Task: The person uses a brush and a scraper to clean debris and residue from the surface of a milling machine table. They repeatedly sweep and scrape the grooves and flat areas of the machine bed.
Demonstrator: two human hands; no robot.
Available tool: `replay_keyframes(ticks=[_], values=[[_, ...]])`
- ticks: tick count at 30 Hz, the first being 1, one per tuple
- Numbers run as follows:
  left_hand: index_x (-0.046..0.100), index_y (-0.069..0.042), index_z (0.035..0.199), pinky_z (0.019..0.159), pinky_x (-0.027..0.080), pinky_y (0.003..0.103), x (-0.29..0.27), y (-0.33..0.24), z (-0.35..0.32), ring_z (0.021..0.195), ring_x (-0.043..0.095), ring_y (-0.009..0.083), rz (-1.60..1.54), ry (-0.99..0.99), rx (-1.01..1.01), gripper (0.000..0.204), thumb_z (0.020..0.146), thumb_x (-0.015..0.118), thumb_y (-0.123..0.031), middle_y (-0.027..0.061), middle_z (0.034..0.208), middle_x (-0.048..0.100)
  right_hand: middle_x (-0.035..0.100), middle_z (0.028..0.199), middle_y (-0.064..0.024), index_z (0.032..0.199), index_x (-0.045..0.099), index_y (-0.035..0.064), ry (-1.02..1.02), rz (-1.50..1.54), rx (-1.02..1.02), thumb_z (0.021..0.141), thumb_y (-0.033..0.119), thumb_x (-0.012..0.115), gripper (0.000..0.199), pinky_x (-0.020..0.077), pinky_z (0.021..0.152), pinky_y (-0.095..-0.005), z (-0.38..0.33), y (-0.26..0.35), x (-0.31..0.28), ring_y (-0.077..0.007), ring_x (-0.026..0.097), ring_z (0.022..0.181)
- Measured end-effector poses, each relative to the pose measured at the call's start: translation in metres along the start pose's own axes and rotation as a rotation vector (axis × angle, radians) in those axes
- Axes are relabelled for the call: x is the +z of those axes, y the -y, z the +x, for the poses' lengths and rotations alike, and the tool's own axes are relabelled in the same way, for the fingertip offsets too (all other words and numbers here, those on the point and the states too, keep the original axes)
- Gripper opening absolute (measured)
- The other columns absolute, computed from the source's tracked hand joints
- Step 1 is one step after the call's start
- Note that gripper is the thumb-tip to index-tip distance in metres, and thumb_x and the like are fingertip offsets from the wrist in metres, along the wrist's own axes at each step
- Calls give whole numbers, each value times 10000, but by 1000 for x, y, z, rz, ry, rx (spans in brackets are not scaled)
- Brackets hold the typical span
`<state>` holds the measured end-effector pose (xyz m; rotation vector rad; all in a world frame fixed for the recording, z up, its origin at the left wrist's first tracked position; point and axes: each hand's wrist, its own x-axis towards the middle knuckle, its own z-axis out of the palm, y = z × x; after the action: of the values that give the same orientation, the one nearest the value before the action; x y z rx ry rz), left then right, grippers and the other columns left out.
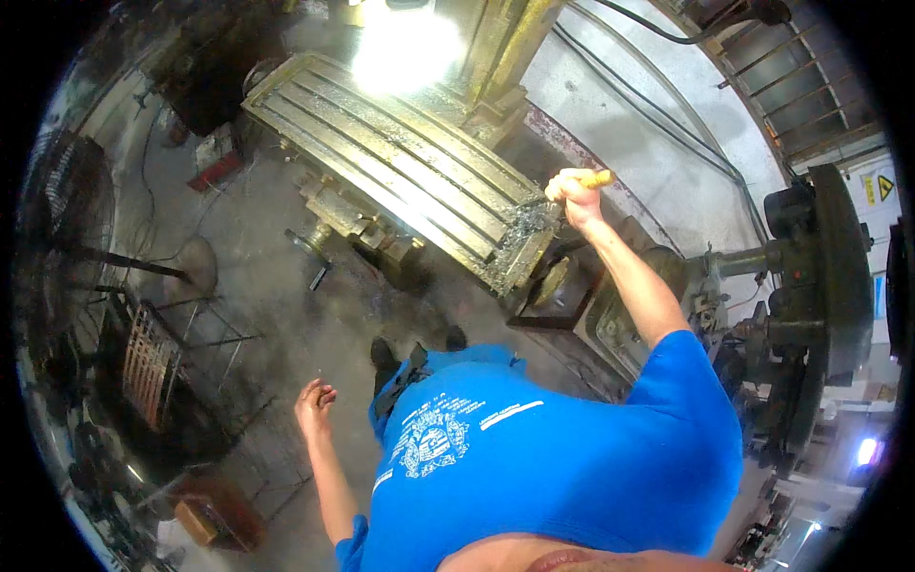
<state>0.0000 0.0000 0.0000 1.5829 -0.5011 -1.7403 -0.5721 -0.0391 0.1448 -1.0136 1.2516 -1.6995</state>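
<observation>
My right hand (578,196) is closed round the yellow handle (600,178) of a short tool, at the right end of a slotted metal machine table (381,162). The tool's other end is dark and hard to make out against the table. Just below that hand, curly metal chips (527,227) lie heaped over the end of the slots. My left hand (314,404) hangs low at my left side, away from the machine. Its fingers are loosely bent and apart, and no object shows in them.
A bright lamp (408,48) glares over the table's far edge. A crank handle (313,255) juts from the near side. To the right stands another dark machine (810,286). A stand with a round base (197,265) and a slatted rack (148,367) are at left.
</observation>
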Motion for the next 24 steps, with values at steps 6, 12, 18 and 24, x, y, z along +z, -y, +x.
replay_keyframes(ticks=[6, 12, 18, 24], values=[[526, 35, 1012, 654, 487, 315, 72, 48, -43, 656, 599, 233, -114, -76, 20, 222, 813, 486, -55, 156, 791, 594, 361, 478, 12, 522, 327, 138, -43, 186, 10, 687, 56, 540, 282, 383, 429, -270, 41, 28, -25, -112, 398, 404], [530, 23, 1014, 640, 476, 291, 102, 75, -77, 682, 613, 231, -30, -124, -80, 240, 796, 501, -72, 160, 793, 606, 239, 469, 37, 507, 259, 151, 68, 294, 87, 676, 78, 491, 297, 266, 444, -292, 54, 36, -88, -106, 242, 412], [517, 38, 1025, 588, 457, 254, 117, 66, -90, 664, 616, 209, 94, -77, 20, 262, 792, 488, -79, 140, 786, 612, 180, 462, 18, 505, 254, 125, -165, 305, 189, 703, 74, 412, 258, 234, 446, -296, 65, 5, -116, -112, 170, 416], [511, 66, 1013, 613, 495, 282, 127, 68, -84, 636, 607, 216, 71, -28, 31, 253, 788, 483, -46, 150, 764, 605, 180, 463, 7, 524, 257, 124, -379, 468, 265, 690, 89, 407, 226, 213, 444, -292, 65, -13, -142, -115, 146, 411]])
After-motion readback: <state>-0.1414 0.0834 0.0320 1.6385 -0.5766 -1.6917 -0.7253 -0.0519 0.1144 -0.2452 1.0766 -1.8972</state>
